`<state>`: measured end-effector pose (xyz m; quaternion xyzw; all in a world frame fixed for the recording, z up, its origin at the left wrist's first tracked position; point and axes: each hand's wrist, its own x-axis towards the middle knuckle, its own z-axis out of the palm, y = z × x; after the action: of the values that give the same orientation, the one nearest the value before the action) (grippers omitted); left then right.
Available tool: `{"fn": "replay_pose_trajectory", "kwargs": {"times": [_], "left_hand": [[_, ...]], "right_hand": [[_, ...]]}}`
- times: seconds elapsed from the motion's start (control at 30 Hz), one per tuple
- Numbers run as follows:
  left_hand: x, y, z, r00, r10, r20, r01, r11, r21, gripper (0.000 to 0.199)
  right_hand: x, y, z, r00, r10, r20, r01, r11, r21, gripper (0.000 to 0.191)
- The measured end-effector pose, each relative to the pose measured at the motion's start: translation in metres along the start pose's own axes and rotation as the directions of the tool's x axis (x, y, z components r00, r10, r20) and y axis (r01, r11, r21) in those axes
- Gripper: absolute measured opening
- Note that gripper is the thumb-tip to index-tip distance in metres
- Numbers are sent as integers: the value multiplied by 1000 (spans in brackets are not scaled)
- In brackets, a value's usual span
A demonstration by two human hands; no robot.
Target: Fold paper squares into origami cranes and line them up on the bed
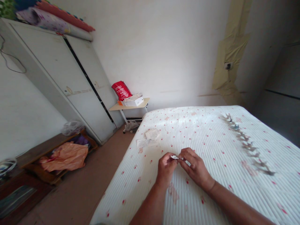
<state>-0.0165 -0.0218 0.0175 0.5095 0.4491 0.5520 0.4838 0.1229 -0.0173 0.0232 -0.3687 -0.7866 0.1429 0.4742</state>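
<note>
Far left, low wooden cabinet (28, 153) against the wall, crumpled orange sheet (67, 156) spilling from its opening, clear plastic bag (72, 127) at its far end. Next, pale wardrobe (53, 59), leaning in your wide view; rolled mats (63, 25) lie on top, one red, one pale with purple marks. No brand that you can make out on either. Small table (114, 107) beside the wardrobe: red bag (122, 90) bearing several lines of white print, too small and blurred to read; white box (134, 101) just beside it, a dark mark on its side, also unreadable. On your side, the bed (192, 125) carries a ribbed white cover dotted with red. Printed papers (151, 137) lie overlapping near its left edge, rows of fine dark text, illegible from here. Your left hand (166, 167) is closed, thumb and fingers pinching a small white paper piece (174, 157) above the middle of the bed. Your right hand (194, 165) meets it from the other side, fingertips pinched on the same piece. Well apart to the right, a row of small greyish shapes (250, 147) runs slantwise over the cover, one bluish, details blurred. Beyond, yellowish sheeting (231, 53) on the wall surrounds a socket (228, 66).
</note>
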Motion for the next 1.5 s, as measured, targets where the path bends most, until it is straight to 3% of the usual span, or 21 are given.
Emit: {"fn": "replay_pose_trajectory", "kwargs": {"times": [0.13, 0.3, 0.7, 1.0, 1.3, 1.5], "left_hand": [[0, 0, -1, 1000, -5, 12, 6, 1000, -29, 7], [1, -2, -1, 999, -3, 46, 5, 999, -39, 10], [-2, -3, -3, 997, 24, 80, -26, 999, 30, 11], [-2, -6, -8, 991, 69, 112, -81, 991, 107, 12], [-1, -10, -8, 990, 107, 89, -124, 967, 221, 7], [-2, -7, -7, 987, 133, 86, -151, 953, 262, 4]], "right_hand": [[0, 0, 0, 999, 41, -22, -40, 997, 65, 9], [2, -2, -2, 1000, -14, -4, 14, 993, 120, 15], [1, -3, -3, 1000, -17, 17, 15, 992, 126, 16], [0, 5, -1, 995, 95, 29, -99, 981, 166, 9], [5, 1, -6, 971, 162, 174, -194, 963, 188, 19], [5, 4, -5, 964, 174, 203, -215, 955, 203, 16]]}}
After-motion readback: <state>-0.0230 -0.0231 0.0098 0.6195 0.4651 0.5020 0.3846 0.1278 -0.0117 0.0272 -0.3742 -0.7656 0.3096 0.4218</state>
